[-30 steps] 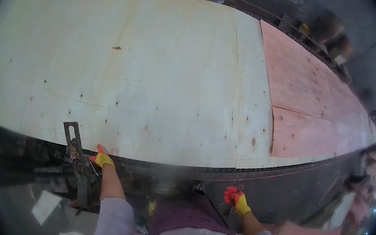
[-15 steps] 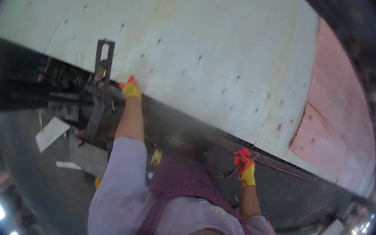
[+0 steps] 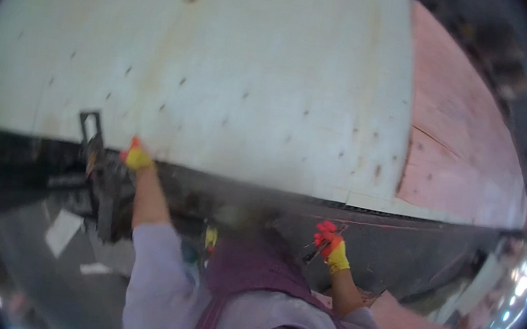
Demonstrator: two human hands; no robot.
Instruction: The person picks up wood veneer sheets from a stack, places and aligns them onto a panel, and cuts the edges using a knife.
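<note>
Looking down over big whitish panel (image 3: 221,75), dotted with dark marks. Black metal bracket (image 3: 89,135) at near edge, left hand (image 3: 136,157) in yellow glove right beside, grip unclear. Right hand (image 3: 332,247) clenched round thin dark tool (image 3: 322,248) below edge. Pink board (image 3: 453,153) far right, grey floor (image 3: 23,280) below.

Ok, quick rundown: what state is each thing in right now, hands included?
Left hand: gloved, resting on the white panel's near edge.
Right hand: gloved, closed around a thin dark tool.
White panel: lying flat, dotted with small dark marks.
Pink panel: flat, butted against the white one.
Metal clamp: upright at the panel edge.
</note>
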